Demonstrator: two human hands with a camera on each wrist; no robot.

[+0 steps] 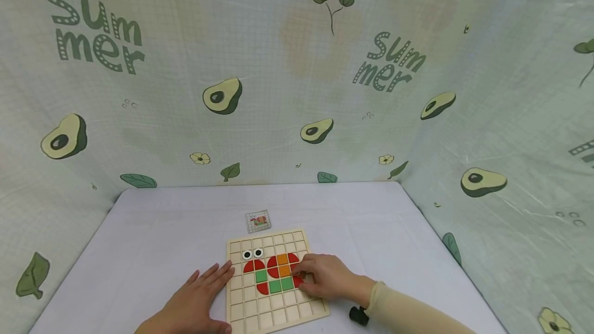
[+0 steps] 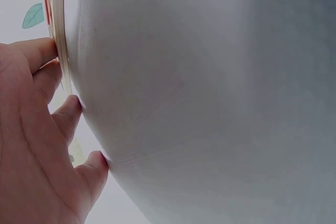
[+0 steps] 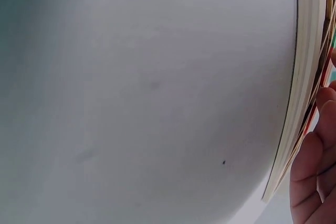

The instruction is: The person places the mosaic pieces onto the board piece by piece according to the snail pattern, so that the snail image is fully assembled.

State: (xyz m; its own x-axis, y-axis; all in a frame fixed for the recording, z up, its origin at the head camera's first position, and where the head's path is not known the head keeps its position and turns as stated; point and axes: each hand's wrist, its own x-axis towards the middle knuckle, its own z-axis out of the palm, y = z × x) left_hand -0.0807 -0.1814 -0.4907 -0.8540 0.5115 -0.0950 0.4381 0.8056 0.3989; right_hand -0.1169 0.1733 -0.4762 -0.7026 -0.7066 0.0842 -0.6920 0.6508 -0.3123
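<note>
A wooden grid board [image 1: 251, 308] lies on the white table with coloured tiles in its cells. Red quarter-circle tiles [image 1: 262, 288], green square tiles [image 1: 275, 286], orange square tiles [image 1: 282, 259] and two eye tiles [image 1: 247, 255] form a pattern. My left hand [image 1: 197, 295] rests beside the board's left edge, fingers extended; in the left wrist view its fingertips touch the board edge [image 2: 59, 14]. At the right side of the pattern, my right hand [image 1: 327, 277] pinches a red quarter-circle tile [image 1: 297, 281] between thumb and fingers, at board level. Its fingers partly cover that tile and its neighbours.
Behind the board lies a small pattern card [image 1: 258, 221] with a matching coloured picture. A black object [image 1: 359, 316] sits by the right forearm, partly under the sleeve [image 1: 408, 311]. Printed cloth [image 1: 269, 133] hangs behind and beside the table.
</note>
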